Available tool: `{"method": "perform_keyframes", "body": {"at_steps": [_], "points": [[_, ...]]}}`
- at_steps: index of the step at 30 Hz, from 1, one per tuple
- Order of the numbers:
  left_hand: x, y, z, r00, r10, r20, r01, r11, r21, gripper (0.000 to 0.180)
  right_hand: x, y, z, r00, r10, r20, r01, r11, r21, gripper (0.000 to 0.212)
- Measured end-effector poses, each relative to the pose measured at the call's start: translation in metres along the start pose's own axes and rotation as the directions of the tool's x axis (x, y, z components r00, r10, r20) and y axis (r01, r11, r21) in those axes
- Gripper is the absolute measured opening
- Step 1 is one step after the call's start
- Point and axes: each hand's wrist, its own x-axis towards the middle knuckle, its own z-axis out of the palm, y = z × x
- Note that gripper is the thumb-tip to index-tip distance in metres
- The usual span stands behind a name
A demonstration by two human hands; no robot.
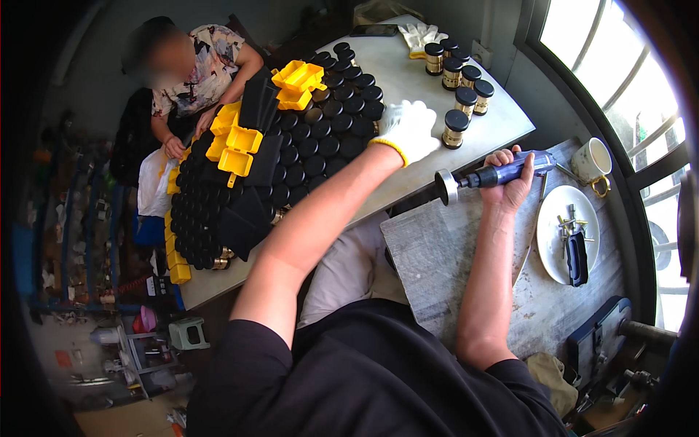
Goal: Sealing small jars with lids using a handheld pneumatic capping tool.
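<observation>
My left hand [411, 132], in a white knit glove with a yellow cuff, is over the pale table beside the packed black-lidded jars [328, 125]. Its fingers look curled, and whatever may be under them is hidden. Close to its right stands a gold jar with a black lid [455, 129]. My bare right hand [507, 182] is wrapped around a blue handheld power driver [502, 173]. A round metal cup-shaped head [446, 187] is fitted on the driver's tip, which points left toward the table.
Yellow plastic boxes [237, 156] lie on the jars. Several gold jars [451, 73] and a glove [421, 36] are at the far right. A grey board [437, 247] holds a plate of small parts [550, 251] and a mug [591, 162]. Another person [196, 73] sits far left.
</observation>
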Motion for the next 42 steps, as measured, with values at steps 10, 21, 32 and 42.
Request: {"method": "perform_keyframes", "body": {"at_steps": [10,21,32,42], "points": [[-0.003,0.028,0.056,0.937,-0.341,-0.069,0.059,0.349,-0.935,0.044,0.000,-0.006,-0.008,0.993,0.097,0.068,-0.103,0.990,0.097,0.034],[-0.134,0.027,-0.012,0.958,-0.164,0.234,0.279,0.355,-0.893,0.033,0.001,-0.001,0.000,0.997,0.066,0.048,-0.072,0.988,0.136,0.034],[-0.125,0.031,0.005,0.993,-0.061,0.101,0.108,0.811,-0.575,0.040,0.000,0.002,-0.003,0.986,0.113,0.121,-0.106,0.992,-0.063,0.028],[-0.122,0.031,0.012,0.969,-0.107,0.221,0.228,0.727,-0.647,0.045,0.000,0.004,-0.002,0.989,0.106,0.105,-0.098,0.992,-0.084,0.031]]}}
